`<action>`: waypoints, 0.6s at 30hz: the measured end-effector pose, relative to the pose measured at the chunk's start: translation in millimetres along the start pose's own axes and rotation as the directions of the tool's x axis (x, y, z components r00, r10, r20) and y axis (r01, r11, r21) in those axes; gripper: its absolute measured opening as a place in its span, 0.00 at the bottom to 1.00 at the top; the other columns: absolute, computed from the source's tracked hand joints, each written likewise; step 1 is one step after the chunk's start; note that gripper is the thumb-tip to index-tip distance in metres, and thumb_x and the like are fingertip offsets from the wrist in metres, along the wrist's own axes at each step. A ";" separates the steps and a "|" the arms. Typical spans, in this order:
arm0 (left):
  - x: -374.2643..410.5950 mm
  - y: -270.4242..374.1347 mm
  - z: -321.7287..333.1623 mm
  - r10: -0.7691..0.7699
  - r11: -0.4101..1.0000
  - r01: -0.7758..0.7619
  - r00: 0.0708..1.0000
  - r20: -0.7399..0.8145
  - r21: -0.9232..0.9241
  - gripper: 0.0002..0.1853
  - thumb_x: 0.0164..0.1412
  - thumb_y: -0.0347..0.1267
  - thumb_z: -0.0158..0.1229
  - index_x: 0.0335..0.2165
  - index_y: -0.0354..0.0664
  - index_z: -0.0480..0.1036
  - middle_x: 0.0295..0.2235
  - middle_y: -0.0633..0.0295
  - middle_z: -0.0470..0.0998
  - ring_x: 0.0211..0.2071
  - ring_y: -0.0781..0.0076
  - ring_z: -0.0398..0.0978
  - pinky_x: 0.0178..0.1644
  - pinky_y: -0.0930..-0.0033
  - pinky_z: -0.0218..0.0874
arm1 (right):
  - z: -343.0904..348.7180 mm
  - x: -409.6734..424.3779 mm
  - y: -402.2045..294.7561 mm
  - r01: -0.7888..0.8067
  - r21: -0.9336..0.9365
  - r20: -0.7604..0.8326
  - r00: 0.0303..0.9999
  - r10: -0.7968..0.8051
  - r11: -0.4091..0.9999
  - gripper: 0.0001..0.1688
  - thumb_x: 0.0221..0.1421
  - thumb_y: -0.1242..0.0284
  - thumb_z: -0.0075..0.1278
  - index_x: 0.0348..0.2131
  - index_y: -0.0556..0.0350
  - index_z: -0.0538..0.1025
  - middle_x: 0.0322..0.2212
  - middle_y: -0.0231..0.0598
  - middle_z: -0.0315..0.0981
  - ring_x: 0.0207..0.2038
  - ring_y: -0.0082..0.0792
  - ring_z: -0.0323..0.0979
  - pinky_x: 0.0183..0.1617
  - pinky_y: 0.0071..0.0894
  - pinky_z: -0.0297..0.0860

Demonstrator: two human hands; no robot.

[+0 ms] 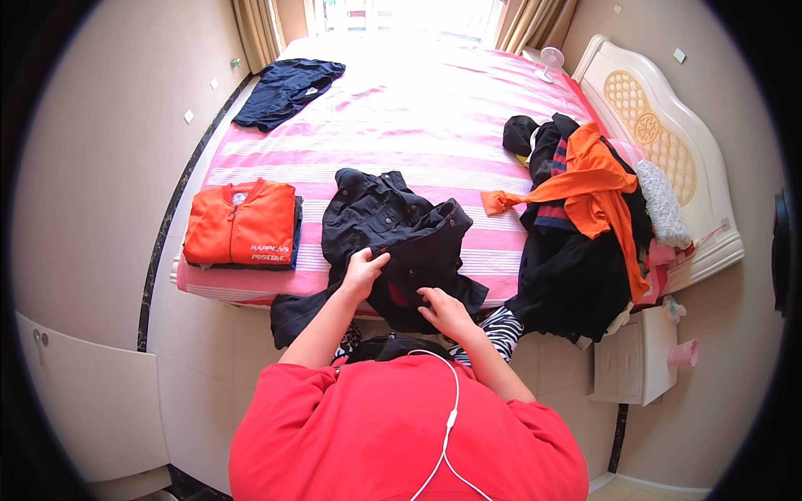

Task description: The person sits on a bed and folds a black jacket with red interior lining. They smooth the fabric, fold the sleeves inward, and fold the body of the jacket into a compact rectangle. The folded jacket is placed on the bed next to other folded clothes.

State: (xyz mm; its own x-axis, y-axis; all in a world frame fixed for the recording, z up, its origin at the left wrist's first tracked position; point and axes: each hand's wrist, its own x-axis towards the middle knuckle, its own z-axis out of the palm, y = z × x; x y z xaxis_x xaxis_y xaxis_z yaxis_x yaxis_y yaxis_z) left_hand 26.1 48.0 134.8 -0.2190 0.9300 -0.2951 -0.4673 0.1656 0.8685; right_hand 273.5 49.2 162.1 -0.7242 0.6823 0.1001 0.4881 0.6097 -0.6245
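A black button-up jacket (382,210) lies crumpled on the near edge of the bed, its collar and metal buttons showing. One dark sleeve hangs over the edge at the left. My left hand (364,273) pinches the jacket's front edge between thumb and fingers. Over the lower part of the same jacket is my right hand (446,311), fingers bent and apart, with no cloth seen gripped in it. Whether its fingertips touch the fabric is hard to tell.
Pink-and-white striped bedding covers the bed (401,147). Left sits a folded stack topped by an orange-red zip jacket (207,232); farther back lies a navy garment (285,94). Right, an orange garment (592,181) tops a heap of dark clothes (564,285). A nightstand (617,360) stands nearby.
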 end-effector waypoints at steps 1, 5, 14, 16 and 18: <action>3.0 0.4 -7.0 0.002 1.000 -0.002 1.000 -0.007 -0.010 0.07 0.59 0.26 0.60 0.37 0.38 0.76 0.33 0.64 0.80 0.32 0.77 0.77 0.34 0.77 0.67 | -0.3 -1.9 2.1 -0.011 0.001 0.004 1.000 0.011 1.000 0.23 0.55 0.72 0.54 0.50 0.55 0.69 0.37 0.44 0.73 0.32 0.38 0.76 0.39 0.36 0.71; 7.2 -15.6 -32.0 -0.058 0.992 0.069 0.993 -0.099 0.102 0.07 0.60 0.26 0.58 0.39 0.42 0.77 0.35 0.66 0.81 0.35 0.76 0.77 0.39 0.72 0.67 | -3.2 -10.5 8.9 -0.065 0.046 0.023 0.998 0.064 0.997 0.23 0.55 0.71 0.54 0.50 0.55 0.69 0.38 0.44 0.73 0.33 0.38 0.76 0.40 0.36 0.71; -1.6 -57.7 -55.4 0.003 1.000 -0.003 0.998 -0.057 0.004 0.09 0.60 0.25 0.57 0.41 0.41 0.75 0.37 0.66 0.80 0.36 0.77 0.77 0.41 0.73 0.67 | 10.6 -28.0 34.8 -0.147 0.040 0.083 0.986 0.143 0.988 0.23 0.54 0.70 0.55 0.49 0.56 0.71 0.38 0.45 0.74 0.34 0.39 0.76 0.41 0.35 0.72; -4.0 -58.3 -53.3 -0.037 0.999 0.035 0.998 -0.057 -0.037 0.09 0.60 0.24 0.57 0.41 0.41 0.75 0.37 0.65 0.80 0.36 0.76 0.77 0.42 0.73 0.67 | 14.9 -27.3 38.5 -0.136 0.056 0.076 0.988 0.132 0.989 0.23 0.54 0.70 0.56 0.49 0.57 0.71 0.38 0.46 0.74 0.34 0.40 0.76 0.41 0.35 0.72; -5.0 -60.0 -52.9 -0.003 0.999 0.003 1.000 -0.015 -0.043 0.10 0.60 0.23 0.58 0.41 0.40 0.75 0.37 0.64 0.80 0.36 0.75 0.77 0.42 0.72 0.67 | 17.4 -25.8 39.4 -0.141 0.077 0.076 0.988 0.135 0.987 0.23 0.54 0.70 0.56 0.49 0.57 0.72 0.38 0.46 0.74 0.34 0.39 0.76 0.41 0.35 0.72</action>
State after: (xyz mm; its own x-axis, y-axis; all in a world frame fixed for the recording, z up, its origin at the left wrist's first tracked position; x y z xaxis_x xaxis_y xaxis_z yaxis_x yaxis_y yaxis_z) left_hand 10.0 16.1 63.1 -0.2307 0.9243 -0.3040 -0.5044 0.1536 0.8497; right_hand 302.9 48.6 121.4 -0.6863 0.7260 -0.0441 0.5463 0.4745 -0.6902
